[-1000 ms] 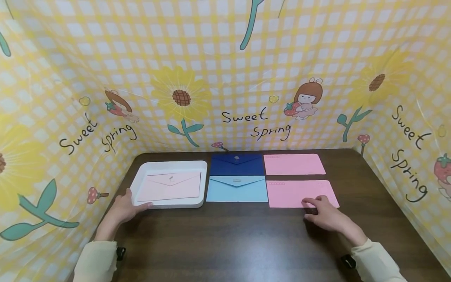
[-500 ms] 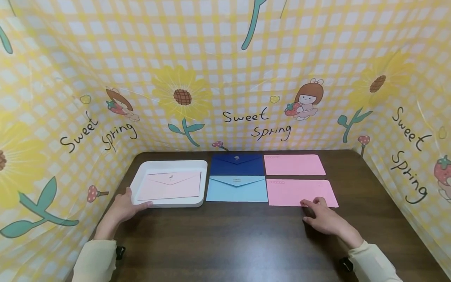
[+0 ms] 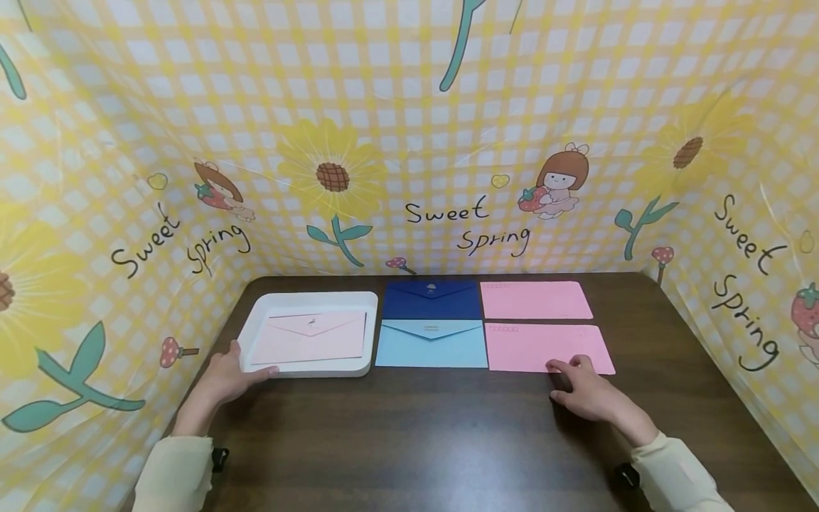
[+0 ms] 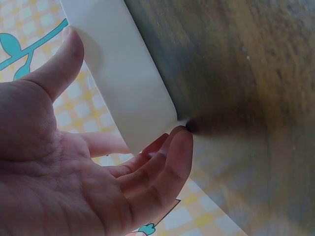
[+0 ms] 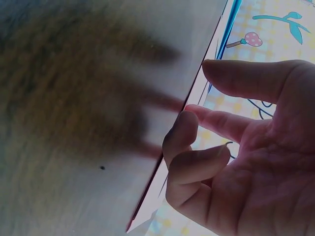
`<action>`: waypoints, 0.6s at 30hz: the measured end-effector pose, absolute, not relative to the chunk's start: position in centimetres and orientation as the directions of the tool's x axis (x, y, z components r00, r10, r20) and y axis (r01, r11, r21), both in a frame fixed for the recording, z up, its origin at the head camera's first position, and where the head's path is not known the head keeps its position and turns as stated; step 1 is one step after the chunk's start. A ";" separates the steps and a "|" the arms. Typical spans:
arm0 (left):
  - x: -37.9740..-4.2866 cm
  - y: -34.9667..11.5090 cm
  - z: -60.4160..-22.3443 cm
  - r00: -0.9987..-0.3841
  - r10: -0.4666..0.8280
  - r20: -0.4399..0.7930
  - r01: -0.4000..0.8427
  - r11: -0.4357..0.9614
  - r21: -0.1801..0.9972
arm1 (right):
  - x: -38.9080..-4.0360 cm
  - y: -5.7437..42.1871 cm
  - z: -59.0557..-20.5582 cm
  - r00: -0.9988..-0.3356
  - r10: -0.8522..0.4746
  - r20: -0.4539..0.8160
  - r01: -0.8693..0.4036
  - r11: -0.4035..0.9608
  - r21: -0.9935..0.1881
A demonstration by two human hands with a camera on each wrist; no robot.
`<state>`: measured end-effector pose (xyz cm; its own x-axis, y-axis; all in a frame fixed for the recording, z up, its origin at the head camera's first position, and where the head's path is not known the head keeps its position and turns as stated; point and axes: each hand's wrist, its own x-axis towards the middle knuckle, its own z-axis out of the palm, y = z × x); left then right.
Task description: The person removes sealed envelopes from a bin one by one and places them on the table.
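Observation:
At the left of the table, my left hand holds the near left corner of a white tray. In the left wrist view, thumb and fingers spread around that tray's wall. A pale pink envelope with a pointed flap lies slightly askew in the tray. On the right, fingertips of my right hand touch the front edge of the nearer pink envelope, the thumb standing apart from it. The right wrist view has the index finger reaching to the envelope's edge, other fingers bent.
A dark blue envelope and a light blue envelope lie in a column beside the tray. Another pink envelope lies behind the nearer one. Yellow checked cloth walls the brown table at back and sides.
The nearer pink envelope has slid slightly backward, so the gap to the pink one behind is narrower. My right hand has shifted a little; my left stays on the tray.

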<state>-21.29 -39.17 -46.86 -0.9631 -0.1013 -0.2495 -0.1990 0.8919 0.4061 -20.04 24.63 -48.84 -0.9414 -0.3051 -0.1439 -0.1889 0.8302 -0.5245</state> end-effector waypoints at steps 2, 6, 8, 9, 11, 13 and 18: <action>-21.3 -39.3 -46.9 -0.964 -0.100 -0.246 -0.196 0.892 0.406 | -20.1 24.6 -48.9 -0.942 -0.303 -0.144 -0.187 0.830 -0.526; -21.2 -39.3 -47.1 -0.964 -0.099 -0.247 -0.196 0.891 0.410 | -20.1 24.5 -48.8 -0.941 -0.303 -0.149 -0.182 0.827 -0.532; -21.1 -39.3 -47.1 -0.961 -0.105 -0.255 -0.206 0.887 0.413 | -20.1 24.5 -48.7 -0.940 -0.306 -0.149 -0.184 0.825 -0.534; -21.1 -39.3 -47.1 -0.960 -0.109 -0.259 -0.212 0.886 0.412 | -20.1 24.5 -48.7 -0.940 -0.308 -0.148 -0.186 0.824 -0.535; -21.1 -39.3 -47.1 -0.958 -0.115 -0.263 -0.219 0.885 0.412 | -20.2 24.6 -48.7 -0.939 -0.312 -0.144 -0.192 0.825 -0.532; -21.1 -39.2 -47.1 -0.957 -0.118 -0.264 -0.223 0.883 0.413 | -20.3 24.6 -48.7 -0.940 -0.310 -0.145 -0.191 0.828 -0.527; -21.2 -39.1 -47.0 -0.958 -0.119 -0.259 -0.223 0.881 0.417 | -20.5 24.6 -48.7 -0.940 -0.301 -0.161 -0.177 0.834 -0.522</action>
<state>-21.17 -39.12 -47.03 -0.9583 -0.1194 -0.2595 -0.2227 0.8812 0.4170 -20.53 24.63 -48.68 -0.9401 -0.3005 -0.1609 -0.1774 0.8343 -0.5220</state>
